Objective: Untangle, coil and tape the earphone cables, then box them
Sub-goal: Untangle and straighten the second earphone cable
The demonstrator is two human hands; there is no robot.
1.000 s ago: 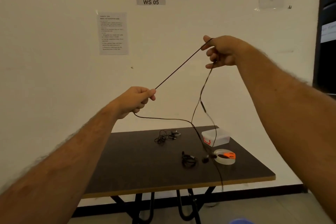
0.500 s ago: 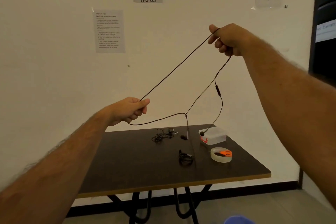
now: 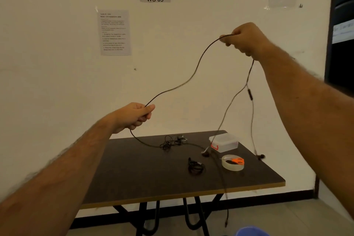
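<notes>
Currently I'm pinching the earphone cable [image 3: 193, 74] in both left hand [image 3: 135, 116] and right hand [image 3: 244, 39] above the counter [image 3: 153, 178]; I'm thinking even loops, no twist.

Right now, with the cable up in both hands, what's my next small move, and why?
Probably start coiling: bring the right hand toward the left hand and lay the first loop. The earphone cable sags slack between them with no visible knots, earbuds dangling free.

Two bare hairy forearms, no sleeves, bare hands without rings
</notes>
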